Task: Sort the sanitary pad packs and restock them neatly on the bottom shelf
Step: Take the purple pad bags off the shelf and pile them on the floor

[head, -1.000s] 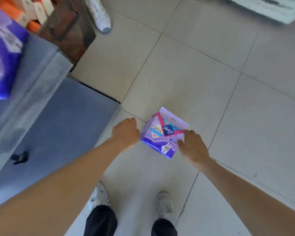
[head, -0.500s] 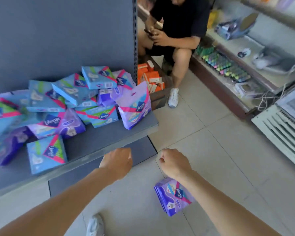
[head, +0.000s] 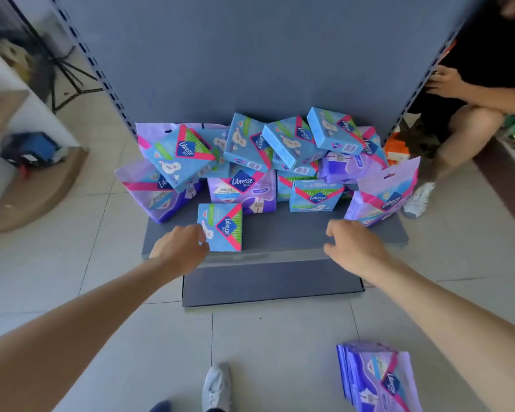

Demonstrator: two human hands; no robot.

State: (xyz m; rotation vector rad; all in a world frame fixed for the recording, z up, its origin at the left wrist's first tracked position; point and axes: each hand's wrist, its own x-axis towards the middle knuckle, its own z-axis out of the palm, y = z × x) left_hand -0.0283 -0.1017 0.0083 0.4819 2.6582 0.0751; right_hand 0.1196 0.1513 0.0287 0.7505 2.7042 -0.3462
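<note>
A jumbled pile of blue packs (head: 292, 141) and purple packs (head: 241, 188) fills the back of the grey bottom shelf (head: 283, 236). One blue pack (head: 225, 227) lies flat near the shelf's front left. My left hand (head: 180, 245) has its fingertips on this pack's left edge; a grip cannot be made out. My right hand (head: 354, 245) hovers over the shelf's front right, fingers loosely curled, holding nothing. Just beyond it leans a tall purple pack (head: 384, 191). Another purple pack (head: 378, 379) lies on the floor tiles at bottom right, under my right forearm.
A seated person (head: 473, 96) in black is at the right of the shelf unit, one white shoe (head: 418, 200) close to the shelf corner. Orange boxes (head: 396, 147) sit behind that corner. My shoe (head: 216, 385) stands on the tiles. A grey base plate (head: 271, 283) juts out below the shelf.
The view swung from the floor to face the shelf. My right hand let go of the purple pack, which now lies on the floor. Both hands moved forward to the shelf.
</note>
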